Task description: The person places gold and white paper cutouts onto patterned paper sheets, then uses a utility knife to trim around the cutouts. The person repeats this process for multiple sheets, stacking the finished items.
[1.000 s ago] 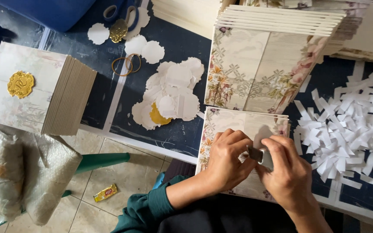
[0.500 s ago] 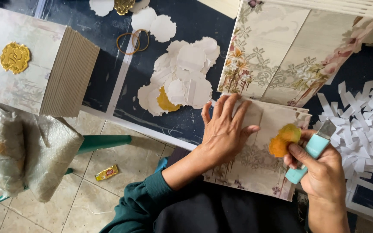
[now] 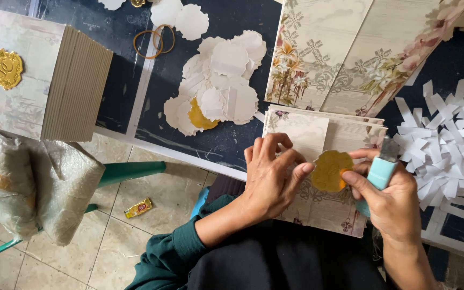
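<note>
— See the gold sticker [image 3: 330, 171]? It sits on the floral card [image 3: 318, 161] on the lap, at three o'clock from the left hand [image 3: 268, 180].

— Right hand [image 3: 388, 196] pinches its edge and grips a teal cutter [image 3: 379, 172] too.

— The left's fingers lie flat, pressing. I'd say centre it first, then rub outward; the white paper strips [image 3: 447, 145] lie near.
</note>
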